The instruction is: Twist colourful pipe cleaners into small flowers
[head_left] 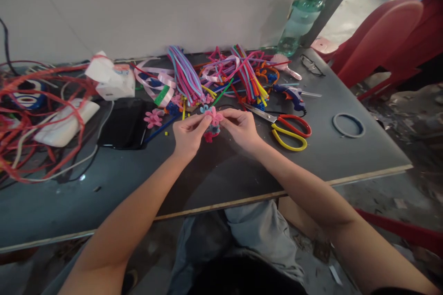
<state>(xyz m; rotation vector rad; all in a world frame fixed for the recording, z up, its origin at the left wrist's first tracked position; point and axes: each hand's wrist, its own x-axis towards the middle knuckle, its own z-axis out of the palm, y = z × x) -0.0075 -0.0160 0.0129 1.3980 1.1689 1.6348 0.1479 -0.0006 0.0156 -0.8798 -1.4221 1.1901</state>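
Note:
Both hands meet over the middle of the dark table around a small pipe cleaner flower (213,116) with pink petals; light blue and deeper pink loops show beside and below it. My left hand (189,136) pinches its left side between thumb and fingers. From the right, my right hand (242,130) pinches the other side, fingertips bent behind the petals. Just beyond lie a bundle of purple and blue pipe cleaners (185,73) and a second multicoloured bundle (249,76). A finished-looking pink flower (154,119) rests left of my left hand.
Scissors (290,131) with red and yellow handles lie right of my right hand. Farther off are a glue gun (292,96), a grey ring (348,125) and a green bottle (299,23). A black phone (122,124) and tangled red cord (74,122) occupy the left.

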